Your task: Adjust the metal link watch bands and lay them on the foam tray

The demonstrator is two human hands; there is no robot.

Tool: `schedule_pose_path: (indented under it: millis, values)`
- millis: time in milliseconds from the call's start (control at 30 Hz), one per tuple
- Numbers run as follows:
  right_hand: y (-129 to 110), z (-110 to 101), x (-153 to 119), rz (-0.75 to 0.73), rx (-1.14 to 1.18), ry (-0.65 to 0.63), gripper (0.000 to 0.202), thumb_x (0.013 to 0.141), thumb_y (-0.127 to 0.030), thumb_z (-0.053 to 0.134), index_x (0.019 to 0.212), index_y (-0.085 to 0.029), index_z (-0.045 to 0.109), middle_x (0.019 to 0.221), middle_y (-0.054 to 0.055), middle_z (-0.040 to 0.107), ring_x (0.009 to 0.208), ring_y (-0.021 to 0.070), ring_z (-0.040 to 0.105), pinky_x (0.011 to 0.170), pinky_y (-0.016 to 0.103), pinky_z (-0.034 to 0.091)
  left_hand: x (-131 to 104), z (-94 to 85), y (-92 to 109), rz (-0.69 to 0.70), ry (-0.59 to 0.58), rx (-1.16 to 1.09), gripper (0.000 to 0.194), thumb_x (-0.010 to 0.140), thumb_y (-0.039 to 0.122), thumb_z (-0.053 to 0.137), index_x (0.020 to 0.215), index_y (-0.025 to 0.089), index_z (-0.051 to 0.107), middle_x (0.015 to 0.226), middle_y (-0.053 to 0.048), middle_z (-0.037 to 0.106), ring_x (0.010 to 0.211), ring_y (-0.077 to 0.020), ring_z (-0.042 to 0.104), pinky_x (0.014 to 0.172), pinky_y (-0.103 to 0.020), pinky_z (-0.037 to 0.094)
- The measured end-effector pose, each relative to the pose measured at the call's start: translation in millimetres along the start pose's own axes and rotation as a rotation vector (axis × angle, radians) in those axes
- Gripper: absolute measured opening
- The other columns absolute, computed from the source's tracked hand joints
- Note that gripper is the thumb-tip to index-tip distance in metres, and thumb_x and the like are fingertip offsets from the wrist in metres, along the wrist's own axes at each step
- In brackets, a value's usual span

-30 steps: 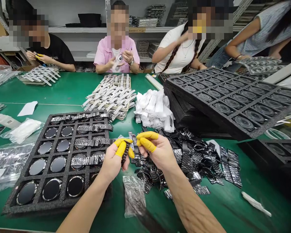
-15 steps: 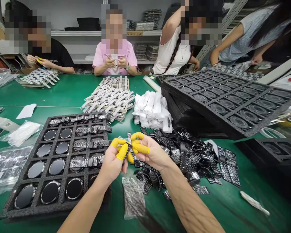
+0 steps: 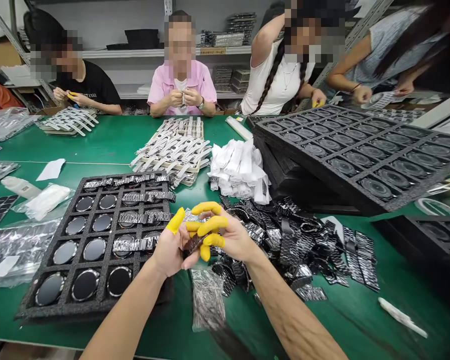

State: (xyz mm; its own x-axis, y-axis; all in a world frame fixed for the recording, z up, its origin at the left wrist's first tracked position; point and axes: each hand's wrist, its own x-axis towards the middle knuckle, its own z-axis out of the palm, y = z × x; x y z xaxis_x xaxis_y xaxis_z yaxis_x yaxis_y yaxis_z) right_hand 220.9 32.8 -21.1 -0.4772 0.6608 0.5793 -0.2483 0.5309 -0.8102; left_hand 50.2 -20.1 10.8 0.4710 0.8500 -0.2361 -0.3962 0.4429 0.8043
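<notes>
Had a dark watch-band piece [image 3: 194, 244] between both hands, just right of the black foam tray [image 3: 68, 290]. Seemed, judging by the pose, to be at close fingertip handling of that piece, calling next for a steady pinch from both sides. Rested it against the curled fingers of the left hand [image 3: 168, 250], half open with the thumb, in a yellow finger cot [image 3: 176, 221], lifted clear. Bent the fingers of the right hand [image 3: 228, 237] over it; could not tell pinch from light touch. Had near, right of the tray, a clear bag [image 3: 208, 300] and, farther right, a heap of black link bands [image 3: 290, 237]; inside the tray, round watch heads [image 3: 85, 284].
</notes>
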Motion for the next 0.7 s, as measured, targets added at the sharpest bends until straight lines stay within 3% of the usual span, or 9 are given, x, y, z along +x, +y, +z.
schedule_pose_path:
  millis: [67, 133, 200, 233, 367, 467, 600, 700]
  values:
    - [-5.4, 1.7, -0.5, -0.048, 0.038, 0.081, 0.026, 0.095, -0.051, 0.073, 0.091, -0.026, 0.076, 0.111, 0.009, 0.073, 0.108, 0.0257, 0.070, 0.093, 0.050, 0.061, -8.4, 3.0, 9.2, 0.085, 0.048, 0.098, 0.078, 0.087, 0.082, 0.053, 0.103, 0.009, 0.074, 0.073, -0.011, 0.073, 0.044, -0.0145, 0.059, 0.043, -0.025, 0.042]
    - [-11.7, 3.8, -1.0, -0.028, 0.104, 0.199, 0.027, 0.093, -0.052, 0.075, 0.090, -0.026, 0.074, 0.099, 0.008, 0.075, 0.107, 0.0288, 0.071, 0.090, 0.052, 0.062, -27.9, 2.6, 19.0, 0.219, 0.215, 0.352, 0.061, 0.089, 0.069, 0.065, 0.114, 0.014, 0.074, 0.097, -0.013, 0.078, 0.078, -0.0220, 0.073, 0.072, -0.032, 0.058]
    - [-18.3, 3.9, -1.3, 0.028, 0.188, 0.293, 0.030, 0.091, -0.054, 0.078, 0.088, -0.025, 0.071, 0.087, 0.005, 0.076, 0.098, 0.0288, 0.075, 0.086, 0.052, 0.064, -57.8, -2.4, 24.2, 0.311, 0.394, 0.806, 0.041, 0.095, 0.051, 0.068, 0.121, 0.020, 0.073, 0.119, -0.011, 0.075, 0.108, -0.0256, 0.070, 0.098, -0.038, 0.055]
    - [-21.5, 3.2, -1.2, 0.058, 0.237, 0.321, 0.032, 0.089, -0.056, 0.079, 0.086, -0.025, 0.069, 0.082, 0.004, 0.075, 0.091, 0.0279, 0.076, 0.082, 0.050, 0.064, -74.9, -6.2, 23.7, 0.322, 0.440, 1.078, 0.032, 0.099, 0.044, 0.065, 0.121, 0.022, 0.073, 0.124, -0.011, 0.073, 0.115, -0.0264, 0.067, 0.104, -0.040, 0.052]
    - [-29.9, 1.2, 0.0, 0.180, 0.430, 0.362, 0.035, 0.087, -0.055, 0.081, 0.086, -0.024, 0.065, 0.076, 0.001, 0.075, 0.063, 0.0201, 0.074, 0.057, 0.035, 0.062, -131.5, -20.1, 3.9, 0.190, 0.405, 1.879, 0.029, 0.103, 0.023, 0.053, 0.124, 0.021, 0.073, 0.123, -0.012, 0.071, 0.114, -0.0290, 0.064, 0.100, -0.045, 0.054]
    - [-30.3, 6.1, 2.0, 0.244, 0.524, 0.365, 0.035, 0.089, -0.054, 0.080, 0.088, -0.024, 0.061, 0.073, 0.000, 0.075, 0.052, 0.0166, 0.070, 0.049, 0.029, 0.056, -141.8, -19.3, -11.8, 0.038, 0.366, 2.227, 0.031, 0.099, 0.021, 0.058, 0.126, 0.016, 0.074, 0.128, -0.016, 0.071, 0.108, -0.0323, 0.065, 0.086, -0.046, 0.057]
    - [-28.2, 18.6, 3.8, 0.343, 0.611, 0.387, 0.042, 0.087, -0.059, 0.081, 0.083, -0.024, 0.057, 0.062, -0.004, 0.069, 0.039, 0.0117, 0.058, 0.037, 0.022, 0.042, -129.2, -15.7, -18.2, 0.024, 0.327, 2.359, 0.030, 0.097, 0.020, 0.058, 0.119, 0.010, 0.076, 0.121, -0.020, 0.073, 0.101, -0.0339, 0.067, 0.079, -0.046, 0.058]
    - [-28.4, 25.2, 3.0, 0.424, 0.618, 0.415, 0.049, 0.080, -0.064, 0.084, 0.081, -0.024, 0.057, 0.057, -0.005, 0.064, 0.035, 0.0096, 0.048, 0.035, 0.021, 0.034, -126.5, -30.4, -18.3, 0.122, 0.353, 2.281, 0.027, 0.100, 0.019, 0.053, 0.113, 0.011, 0.076, 0.114, -0.019, 0.074, 0.098, -0.0326, 0.068, 0.084, -0.047, 0.057]
